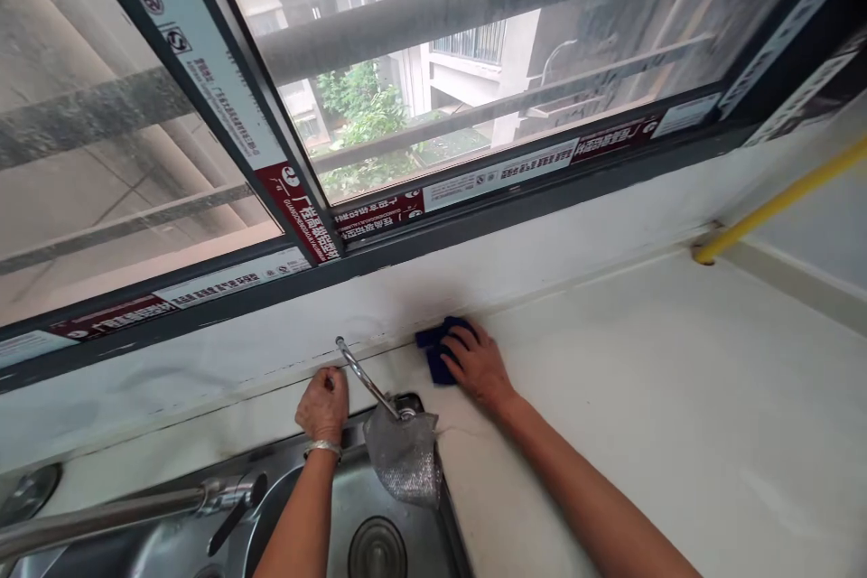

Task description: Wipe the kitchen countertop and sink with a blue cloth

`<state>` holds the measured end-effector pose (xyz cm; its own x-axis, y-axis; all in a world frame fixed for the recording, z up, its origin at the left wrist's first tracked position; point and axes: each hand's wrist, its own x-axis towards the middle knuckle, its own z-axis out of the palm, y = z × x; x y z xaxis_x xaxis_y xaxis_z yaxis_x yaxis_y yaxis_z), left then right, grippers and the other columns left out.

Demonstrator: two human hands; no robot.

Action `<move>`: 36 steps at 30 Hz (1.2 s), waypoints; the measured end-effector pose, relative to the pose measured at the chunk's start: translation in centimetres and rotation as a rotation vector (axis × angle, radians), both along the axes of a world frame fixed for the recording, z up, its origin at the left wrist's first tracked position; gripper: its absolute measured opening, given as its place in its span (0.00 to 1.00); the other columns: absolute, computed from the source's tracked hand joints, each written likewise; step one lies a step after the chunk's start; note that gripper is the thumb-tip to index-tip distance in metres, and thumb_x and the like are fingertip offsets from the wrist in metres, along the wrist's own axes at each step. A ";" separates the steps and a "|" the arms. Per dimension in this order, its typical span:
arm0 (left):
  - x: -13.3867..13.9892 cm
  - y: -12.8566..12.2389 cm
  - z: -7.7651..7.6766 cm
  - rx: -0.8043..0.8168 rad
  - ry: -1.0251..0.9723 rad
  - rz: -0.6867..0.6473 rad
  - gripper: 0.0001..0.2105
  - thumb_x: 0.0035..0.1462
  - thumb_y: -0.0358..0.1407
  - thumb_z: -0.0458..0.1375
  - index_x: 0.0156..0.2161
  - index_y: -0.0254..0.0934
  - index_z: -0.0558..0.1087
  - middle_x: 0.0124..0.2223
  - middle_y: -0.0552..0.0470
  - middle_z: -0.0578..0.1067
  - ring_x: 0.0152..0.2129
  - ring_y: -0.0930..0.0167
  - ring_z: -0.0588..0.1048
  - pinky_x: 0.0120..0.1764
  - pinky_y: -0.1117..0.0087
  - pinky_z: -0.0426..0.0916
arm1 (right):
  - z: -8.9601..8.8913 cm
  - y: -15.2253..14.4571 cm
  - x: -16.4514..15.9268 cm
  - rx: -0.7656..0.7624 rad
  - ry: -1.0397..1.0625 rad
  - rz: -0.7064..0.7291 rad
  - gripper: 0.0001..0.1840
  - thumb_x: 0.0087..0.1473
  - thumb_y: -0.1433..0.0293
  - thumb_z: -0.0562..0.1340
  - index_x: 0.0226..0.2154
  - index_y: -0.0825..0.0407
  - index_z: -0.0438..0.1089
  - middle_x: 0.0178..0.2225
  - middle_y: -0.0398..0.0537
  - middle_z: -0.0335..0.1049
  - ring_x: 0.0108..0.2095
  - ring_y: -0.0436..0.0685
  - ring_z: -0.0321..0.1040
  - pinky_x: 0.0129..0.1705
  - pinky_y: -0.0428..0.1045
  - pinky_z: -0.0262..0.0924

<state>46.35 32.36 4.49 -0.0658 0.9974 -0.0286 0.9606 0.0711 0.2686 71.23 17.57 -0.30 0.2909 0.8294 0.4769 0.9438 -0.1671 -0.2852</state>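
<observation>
My right hand [480,370] presses a dark blue cloth [442,367] onto the pale countertop, right at the foot of the wall, with its fingers bent over the cloth. My left hand [323,405] rests closed in a fist on the counter strip behind the sink, and nothing shows in it. Between the two hands a thin chrome spout [366,377] leans over the back edge of the sink. A grey mesh-like cloth [406,459] hangs at the spout's base, over the sink corner.
Below lies a steel sink [352,488] with a drain [377,549]. A large faucet [227,492] stands at the lower left. Behind the counter [643,379] rises a low white wall under a dark window frame [406,253]. A yellow pipe [778,203] enters the counter at the right corner.
</observation>
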 end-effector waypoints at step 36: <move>0.3 -0.3 -0.2 -0.003 -0.001 0.028 0.18 0.65 0.47 0.46 0.35 0.45 0.76 0.37 0.50 0.81 0.33 0.62 0.75 0.31 0.65 0.53 | 2.7 5.5 -5.5 0.248 -0.138 0.173 0.09 0.63 0.68 0.59 0.42 0.46 0.75 0.48 0.48 0.72 0.53 0.66 0.57 0.51 0.59 0.56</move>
<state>46.61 32.06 4.29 -0.0941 0.9951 -0.0317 0.9580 0.0991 0.2690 65.71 23.11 2.39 0.0747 0.7143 0.6958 0.9846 0.0576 -0.1649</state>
